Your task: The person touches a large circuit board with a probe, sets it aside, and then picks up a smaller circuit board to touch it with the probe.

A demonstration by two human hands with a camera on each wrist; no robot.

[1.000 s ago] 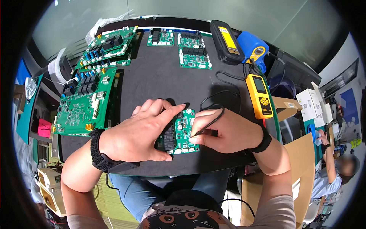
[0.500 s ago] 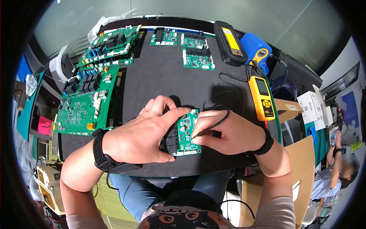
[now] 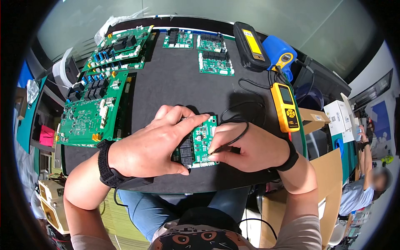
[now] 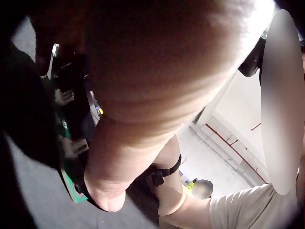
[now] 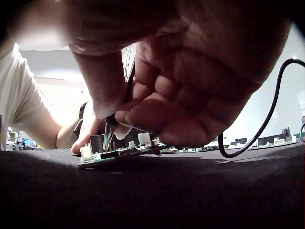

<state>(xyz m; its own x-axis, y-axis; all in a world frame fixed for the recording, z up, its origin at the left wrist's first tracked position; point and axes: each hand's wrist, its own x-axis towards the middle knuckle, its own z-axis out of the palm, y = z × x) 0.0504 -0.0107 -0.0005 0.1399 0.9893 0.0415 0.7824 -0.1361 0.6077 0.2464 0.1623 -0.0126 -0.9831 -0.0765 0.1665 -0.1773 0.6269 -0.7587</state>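
Note:
A small green circuit board (image 3: 201, 146) with black relays and white connectors lies on the dark mat in front of the person. The left hand (image 3: 152, 141) grips it from the left, index finger at its far edge and thumb at its near edge. Between thumb and fingers, the right hand (image 3: 250, 146) pinches a thin dark test probe (image 5: 110, 128) with a black cable. In the right wrist view, the probe's pointed metal end is down among the board's parts, close to a white connector. The left wrist view shows the thumb (image 4: 112, 191) right at the board's edge.
Larger green boards (image 3: 83, 121) are stacked at left; several small ones (image 3: 216, 62) lie at the back. A yellow handheld meter (image 3: 285, 107), a black case (image 3: 250, 48) and a blue device (image 3: 279, 54) stand at right. The black cable (image 3: 263, 104) loops across the mat.
The probe's end has moved slightly toward the board's near edge, with the right hand following. The left hand keeps its grip on the board.

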